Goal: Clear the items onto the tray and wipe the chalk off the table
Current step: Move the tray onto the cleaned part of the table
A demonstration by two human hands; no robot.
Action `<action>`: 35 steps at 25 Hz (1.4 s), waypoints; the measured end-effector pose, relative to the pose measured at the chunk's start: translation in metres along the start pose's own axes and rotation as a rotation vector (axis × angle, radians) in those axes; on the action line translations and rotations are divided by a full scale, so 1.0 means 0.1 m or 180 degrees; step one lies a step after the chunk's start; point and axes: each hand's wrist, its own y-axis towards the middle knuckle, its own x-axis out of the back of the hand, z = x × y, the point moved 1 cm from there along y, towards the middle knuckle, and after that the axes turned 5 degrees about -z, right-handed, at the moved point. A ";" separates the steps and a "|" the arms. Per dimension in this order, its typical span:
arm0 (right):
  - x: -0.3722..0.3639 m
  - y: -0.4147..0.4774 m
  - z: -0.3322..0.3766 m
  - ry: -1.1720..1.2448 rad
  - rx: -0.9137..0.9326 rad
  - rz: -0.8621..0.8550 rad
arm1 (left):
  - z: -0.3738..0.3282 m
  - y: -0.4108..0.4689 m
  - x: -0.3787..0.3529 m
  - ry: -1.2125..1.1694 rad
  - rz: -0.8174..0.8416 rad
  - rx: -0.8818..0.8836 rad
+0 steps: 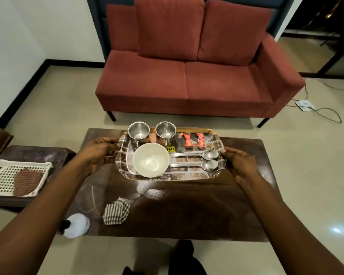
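My left hand grips the left end of the tray, thumb on the rim and fingers curled beneath, and my right hand clasps the right end the same way, so the tray sits between my two hands over the far part of the tabletop; I cannot tell whether it rests on the wood or hangs just above it. Just beside my left hand stand two steel cups, with a white bowl nearer me. Close to my right hand lie two spoons side by side, bowls toward that hand, and beyond them two red sachets. Below my left forearm, chalk lines mark the tabletop, with a striped cloth beside them and a white spray bottle at the near corner.
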 end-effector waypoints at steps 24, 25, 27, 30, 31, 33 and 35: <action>0.54 2.35 -1.73 -0.0844 -0.0808 -0.0590 | 1.81 1.89 -1.99 0.0221 -0.0564 0.0583; 0.54 2.39 -1.79 -0.0873 -0.0812 -0.0613 | 1.86 1.94 -2.01 0.0225 -0.0583 0.0582; 0.53 2.48 -1.90 -0.0900 -0.0830 -0.0655 | 1.94 2.03 -2.05 0.0239 -0.0642 0.0595; 0.48 2.61 -2.03 -0.0905 -0.0854 -0.0675 | 2.05 2.16 -2.11 0.0297 -0.0702 0.0637; 0.47 2.65 -2.07 -0.0912 -0.0866 -0.0666 | 2.09 2.20 -2.12 0.0314 -0.0714 0.0641; 0.43 2.73 -2.14 -0.0897 -0.0910 -0.0641 | 2.17 2.29 -2.12 0.0311 -0.0726 0.0632; 0.40 2.80 -2.21 -0.0930 -0.0960 -0.0640 | 2.24 2.37 -2.10 0.0295 -0.0732 0.0684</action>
